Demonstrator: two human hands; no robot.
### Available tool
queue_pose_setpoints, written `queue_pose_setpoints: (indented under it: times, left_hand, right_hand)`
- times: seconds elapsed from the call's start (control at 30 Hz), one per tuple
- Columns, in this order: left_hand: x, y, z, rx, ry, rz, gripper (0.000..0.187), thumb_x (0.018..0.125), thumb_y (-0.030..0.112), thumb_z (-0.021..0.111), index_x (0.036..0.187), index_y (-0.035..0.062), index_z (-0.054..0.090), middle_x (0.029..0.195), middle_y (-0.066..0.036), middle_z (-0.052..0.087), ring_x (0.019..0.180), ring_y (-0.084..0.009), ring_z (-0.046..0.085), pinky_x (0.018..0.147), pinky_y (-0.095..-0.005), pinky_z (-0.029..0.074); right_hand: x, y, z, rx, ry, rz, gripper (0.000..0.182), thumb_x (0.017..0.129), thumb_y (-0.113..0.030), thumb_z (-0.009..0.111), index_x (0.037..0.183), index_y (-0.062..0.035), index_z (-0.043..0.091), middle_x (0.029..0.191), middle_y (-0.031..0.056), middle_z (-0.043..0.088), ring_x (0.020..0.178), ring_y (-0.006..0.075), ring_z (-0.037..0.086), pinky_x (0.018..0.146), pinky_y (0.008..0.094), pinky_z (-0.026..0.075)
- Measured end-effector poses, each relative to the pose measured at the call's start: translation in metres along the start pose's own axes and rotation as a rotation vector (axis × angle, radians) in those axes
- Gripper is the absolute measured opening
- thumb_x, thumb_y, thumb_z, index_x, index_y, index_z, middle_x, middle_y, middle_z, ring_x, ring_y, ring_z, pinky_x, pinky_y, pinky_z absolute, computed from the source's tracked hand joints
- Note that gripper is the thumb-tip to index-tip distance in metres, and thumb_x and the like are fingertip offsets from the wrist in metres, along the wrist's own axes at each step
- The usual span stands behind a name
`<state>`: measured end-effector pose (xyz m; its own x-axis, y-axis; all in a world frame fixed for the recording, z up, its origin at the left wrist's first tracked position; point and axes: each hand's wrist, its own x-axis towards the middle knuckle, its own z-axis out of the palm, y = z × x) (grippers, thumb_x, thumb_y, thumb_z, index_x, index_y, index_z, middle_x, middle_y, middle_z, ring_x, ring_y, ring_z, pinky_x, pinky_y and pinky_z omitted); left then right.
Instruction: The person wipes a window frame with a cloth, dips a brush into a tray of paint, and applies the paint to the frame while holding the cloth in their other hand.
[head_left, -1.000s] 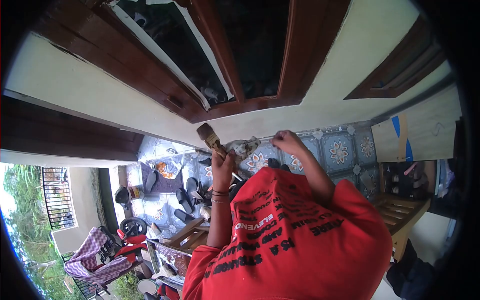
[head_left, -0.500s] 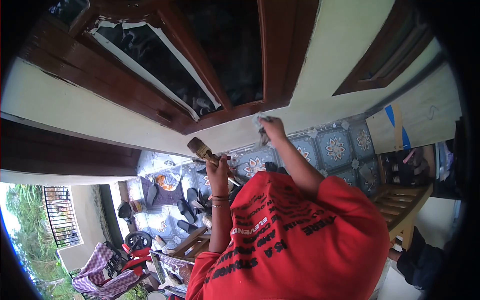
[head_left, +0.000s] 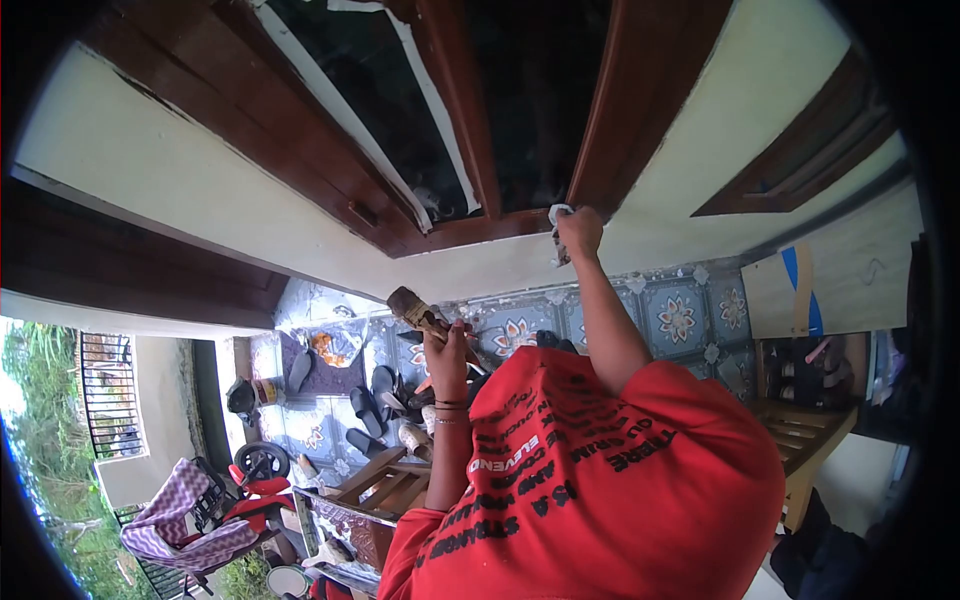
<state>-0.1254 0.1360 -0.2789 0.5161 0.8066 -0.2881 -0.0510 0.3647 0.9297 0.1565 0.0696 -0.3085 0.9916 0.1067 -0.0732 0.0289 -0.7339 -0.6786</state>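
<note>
My left hand (head_left: pixel 447 357) is closed around the handle of a paintbrush (head_left: pixel 410 304), whose wide, worn bristles point up and to the left, apart from the wall. My right hand (head_left: pixel 580 232) grips a crumpled, pale, stained rag (head_left: pixel 559 216). That rag is at the lower rail of the brown window frame (head_left: pixel 480 234), near its right corner, and seems to touch it. White masking paper (head_left: pixel 437 110) edges the left dark pane (head_left: pixel 350 75); around the right pane (head_left: pixel 530 110) I see none.
Below the window runs a cream wall (head_left: pixel 330 255). Several sandals (head_left: pixel 366 411) lie on the patterned tile floor (head_left: pixel 675 315). A wooden bench (head_left: pixel 790 430) stands at right, a stroller (head_left: pixel 190 520) at lower left. A paint-smeared can (head_left: pixel 266 391) sits on the floor.
My right hand has moved up and right with the rag, from below the window to its lower frame. The paintbrush stays in my left hand. The view has shifted slightly.
</note>
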Motion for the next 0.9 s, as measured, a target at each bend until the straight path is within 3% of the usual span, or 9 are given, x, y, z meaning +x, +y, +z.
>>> queue_pose_setpoints:
  times: [0.13,0.23,0.37,0.43,0.63,0.77,0.83,0.87,0.9]
  left_hand:
    - [0.006,-0.007,-0.007,0.009,0.051,0.045,0.011,0.086,0.011,0.054,0.084,0.0055,0.045,0.075,-0.008,0.06,0.052,-0.0094,0.052,0.039,-0.0214,0.041]
    - [0.008,-0.003,-0.013,0.029,0.076,0.021,0.011,0.086,0.012,0.054,0.084,0.0052,0.045,0.075,-0.008,0.06,0.05,-0.0092,0.05,0.038,-0.0215,0.041]
    - [0.015,0.001,-0.026,-0.008,0.016,-0.059,0.012,0.085,0.006,0.055,0.087,0.0051,0.043,0.076,-0.005,0.057,0.067,-0.0108,0.056,0.056,-0.022,0.044]
    - [0.018,0.0,-0.029,0.019,0.033,0.027,0.012,0.087,0.013,0.053,0.084,0.0051,0.045,0.074,-0.008,0.059,0.047,-0.0088,0.048,0.036,-0.0226,0.039]
    - [0.02,0.005,-0.032,0.017,0.059,0.042,0.01,0.086,0.012,0.054,0.083,0.0049,0.048,0.074,-0.006,0.06,0.053,-0.0087,0.05,0.042,-0.022,0.041]
    - [0.02,0.008,-0.03,0.025,0.09,0.05,0.009,0.086,0.012,0.054,0.083,0.0043,0.051,0.075,-0.005,0.06,0.059,-0.0085,0.052,0.05,-0.022,0.041]
    - [0.018,0.009,-0.031,0.041,0.1,0.018,0.01,0.085,0.012,0.055,0.082,0.0037,0.053,0.075,-0.005,0.061,0.062,-0.0083,0.052,0.055,-0.0223,0.041]
    - [0.018,0.01,-0.03,0.05,0.088,0.019,0.01,0.086,0.012,0.054,0.081,0.0034,0.053,0.075,-0.005,0.061,0.062,-0.0086,0.052,0.054,-0.022,0.041]
    - [0.019,0.009,-0.028,0.05,0.086,0.017,0.01,0.086,0.012,0.054,0.081,0.0034,0.053,0.075,-0.005,0.061,0.062,-0.0086,0.052,0.054,-0.022,0.041]
  right_hand:
    - [-0.005,-0.017,0.004,0.064,0.07,-0.019,0.028,0.072,-0.025,0.06,0.079,0.0017,0.065,0.078,0.0227,0.063,0.078,0.037,0.062,0.072,0.0427,0.048]
    - [-0.007,-0.023,0.01,0.048,0.047,-0.024,0.027,0.074,-0.023,0.057,0.079,0.0017,0.065,0.079,0.023,0.063,0.078,0.037,0.062,0.072,0.0427,0.049]
    - [-0.004,-0.02,0.023,0.037,0.048,-0.041,0.03,0.076,-0.023,0.051,0.08,0.0033,0.064,0.083,0.0257,0.062,0.083,0.04,0.06,0.077,0.0435,0.047]
    - [-0.003,-0.021,0.028,0.043,0.024,-0.043,0.03,0.076,-0.023,0.051,0.081,0.0035,0.064,0.086,0.0265,0.061,0.085,0.0405,0.059,0.078,0.0434,0.046]
    - [-0.016,-0.043,0.053,0.024,-0.076,-0.08,0.033,0.077,-0.024,0.05,0.086,0.0046,0.063,0.092,0.0276,0.06,0.092,0.0402,0.057,0.083,0.0425,0.044]
    - [-0.005,-0.024,0.072,0.149,-0.191,-0.035,0.032,0.081,-0.023,0.053,0.098,0.0036,0.061,0.091,0.0189,0.063,0.091,0.0288,0.06,0.078,0.0339,0.046]
    - [-0.008,-0.019,0.062,0.972,-0.331,0.324,0.023,0.084,-0.022,0.051,0.09,-0.0016,0.062,0.076,0.0105,0.062,0.071,0.0191,0.06,0.062,0.0283,0.047]
    - [-0.012,-0.02,0.057,1.093,-0.142,0.293,0.02,0.086,-0.023,0.049,0.081,-0.0072,0.06,0.066,0.0038,0.057,0.053,0.0125,0.054,0.049,0.0242,0.043]
    - [-0.014,-0.014,0.046,1.092,-0.139,0.294,0.02,0.086,-0.023,0.049,0.081,-0.0072,0.06,0.066,0.0038,0.057,0.053,0.0125,0.054,0.049,0.0242,0.043]
